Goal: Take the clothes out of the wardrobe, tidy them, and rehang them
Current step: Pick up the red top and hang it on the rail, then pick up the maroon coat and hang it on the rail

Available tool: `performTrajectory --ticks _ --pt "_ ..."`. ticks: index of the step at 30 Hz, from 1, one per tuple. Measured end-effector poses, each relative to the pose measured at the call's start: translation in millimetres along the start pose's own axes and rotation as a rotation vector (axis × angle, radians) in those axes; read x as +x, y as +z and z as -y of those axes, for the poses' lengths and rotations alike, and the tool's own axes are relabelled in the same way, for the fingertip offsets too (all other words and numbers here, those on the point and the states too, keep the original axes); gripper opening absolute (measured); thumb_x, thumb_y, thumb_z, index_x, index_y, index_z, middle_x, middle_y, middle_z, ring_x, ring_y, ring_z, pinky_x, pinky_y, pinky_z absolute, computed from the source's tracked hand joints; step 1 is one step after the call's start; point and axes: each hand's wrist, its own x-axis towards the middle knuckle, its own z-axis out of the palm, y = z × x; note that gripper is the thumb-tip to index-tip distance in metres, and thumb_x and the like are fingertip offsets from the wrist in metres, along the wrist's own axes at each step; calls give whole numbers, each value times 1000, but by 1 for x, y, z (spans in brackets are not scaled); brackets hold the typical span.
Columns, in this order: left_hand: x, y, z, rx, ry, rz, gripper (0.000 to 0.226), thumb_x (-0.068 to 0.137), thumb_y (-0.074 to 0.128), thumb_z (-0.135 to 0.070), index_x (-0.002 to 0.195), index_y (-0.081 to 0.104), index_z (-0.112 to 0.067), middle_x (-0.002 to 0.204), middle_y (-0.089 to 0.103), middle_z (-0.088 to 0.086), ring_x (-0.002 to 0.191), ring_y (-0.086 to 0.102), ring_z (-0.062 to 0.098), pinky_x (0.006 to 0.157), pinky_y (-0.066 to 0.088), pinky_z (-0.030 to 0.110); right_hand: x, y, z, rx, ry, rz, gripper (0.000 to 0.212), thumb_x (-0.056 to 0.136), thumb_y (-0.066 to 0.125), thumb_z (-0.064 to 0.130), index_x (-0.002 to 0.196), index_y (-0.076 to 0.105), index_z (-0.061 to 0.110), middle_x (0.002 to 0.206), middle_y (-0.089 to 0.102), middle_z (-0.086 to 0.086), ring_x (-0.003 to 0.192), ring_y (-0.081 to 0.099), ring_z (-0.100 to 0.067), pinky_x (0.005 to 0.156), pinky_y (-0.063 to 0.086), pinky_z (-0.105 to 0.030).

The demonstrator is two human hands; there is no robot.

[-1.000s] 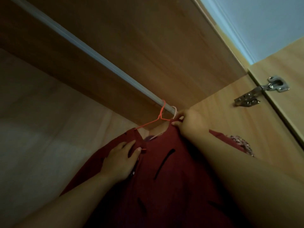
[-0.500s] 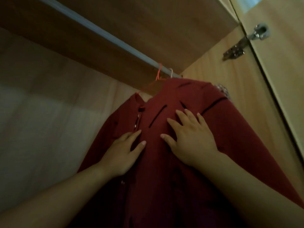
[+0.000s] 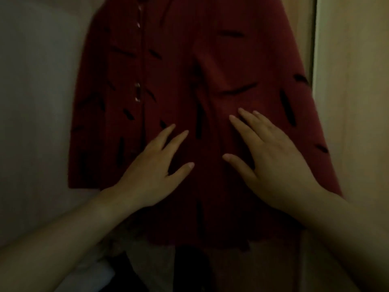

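**Red garment [image 3: 189, 70] hanging full length**

Red cloth fills the middle of the view. The garment hangs inside the wardrobe [image 3: 347, 123] with its long axis running top to bottom. Its upper end is cut off by the top edge of the picture, and its hem [image 3: 200, 243] is at the bottom. It widens a little towards the hem. The front faces the camera.

The left hand [image 3: 155, 167] lies flat on the lower left of the cloth. Its fingers are straight and slightly spread, pointing up and to the right, with the thumb out to the side. The right hand [image 3: 271, 163] lies flat just beside it on the lower right, fingers straight and pointing up and to the left, thumb also out. Neither hand grips or pinches anything, and both only press palm-down on the fabric. The thumb tips are near each other but apart.

The fabric looks soft and matt, scattered with short black dashes [image 3: 287, 106] at differing angles. A row of small pale buttons [image 3: 137, 87] runs down a vertical strip left of centre. A long soft crease [image 3: 210, 66] runs down above the right hand.

A pale back panel [image 3: 31, 102] stands to the left, and the wardrobe's light wood side is to the right. Below the hem it is too dark to tell what lies there.
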Motion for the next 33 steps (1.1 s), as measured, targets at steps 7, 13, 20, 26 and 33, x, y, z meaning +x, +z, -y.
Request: performTrajectory --ticks 7,13,20,26,33 --pt "-102 58 -22 -120 60 187 76 78 17 -74 147 11 -42 154 10 -17 131 3 -8 110 10 27 -133 -2 27 22 218 209 67 90 29 57 145 32 18 150 32 -6 136 34 -25 110 31 -39" --pt "-202 114 -67 -226 110 399 70 84 22 -66 146 27 -34 155 22 -8 142 16 14 113 20 38 -287 -26 67 -29 550 479 64 93 21 58 139 40 18 143 43 -8 130 41 -29 102 39 -49" --pt "-306 174 -168 -437 308 677 63 88 30 -56 138 45 -20 143 46 4 131 39 21 107 32 38 -436 -96 113 -49 968 620 66 91 27 58 135 47 14 140 47 -11 128 43 -29 102 40 -44" --pt "-373 199 -285 -546 544 935 67 85 26 -60 137 44 -23 142 46 3 130 40 22 107 32 44 -539 -176 138 -130 1280 619 63 90 32 57 132 49 13 135 50 -10 126 45 -28 99 41 -49" --pt "-428 225 -445 -721 746 1057 58 87 38 -51 129 52 -13 129 57 8 118 53 29 96 45 47 -640 -305 140 -319 1603 506 65 90 32 57 130 52 11 134 52 -10 123 48 -29 101 39 -38"
